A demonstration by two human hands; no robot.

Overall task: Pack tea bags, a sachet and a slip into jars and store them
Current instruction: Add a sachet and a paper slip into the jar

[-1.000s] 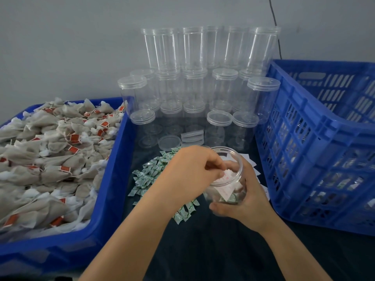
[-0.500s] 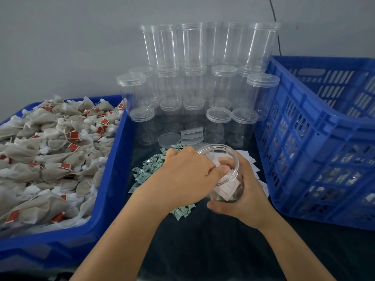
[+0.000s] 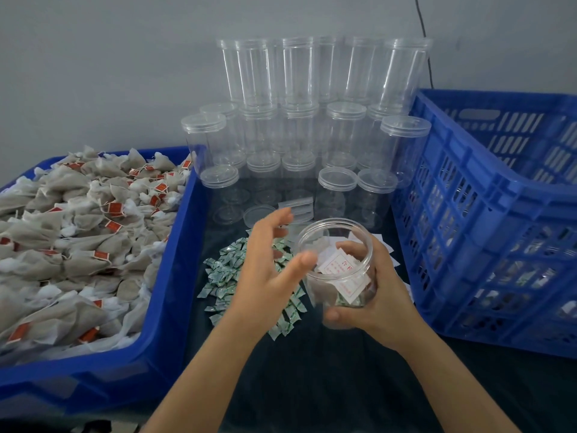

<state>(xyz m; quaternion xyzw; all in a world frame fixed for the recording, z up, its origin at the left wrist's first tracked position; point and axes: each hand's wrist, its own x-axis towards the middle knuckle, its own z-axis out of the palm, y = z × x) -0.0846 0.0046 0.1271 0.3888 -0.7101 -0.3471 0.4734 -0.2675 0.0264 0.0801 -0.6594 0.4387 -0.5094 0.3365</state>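
Backing wall: plain grey wall (image 3: 93, 64) runs behind everything, with a thin black cable (image 3: 425, 39) hanging down it at upper right.
Work surface: dark cloth-covered table (image 3: 327, 370) spans the foreground between two blue containers.
Left container: blue plastic tray (image 3: 168, 307) heaped with beige tea bags (image 3: 78, 232) carrying red tags.
Right container: blue slotted crate (image 3: 487, 232) stands at the table's right edge; packed jars show dimly through its slots.
Jar stock: clear plastic jars (image 3: 312, 120), many lidded, are stacked in tiers against the wall between tray and crate.
Sachet pile: green-and-white sachets (image 3: 231, 276) lie scattered on the cloth, partly under the left forearm.
Slips: white paper slips (image 3: 387, 245) lie on the cloth just behind the held jar.
Held jar: open, lidless jar (image 3: 338, 264) is tilted toward the camera, above the cloth near the crate; inside are a tea bag, a red-printed slip (image 3: 338, 264) and a green sachet at the bottom.
Right hand (image 3: 374, 295): fingers and thumb wrapped around the jar's body.
Left hand (image 3: 268, 270): fingers spread and empty, just left of the jar's mouth, blurred.
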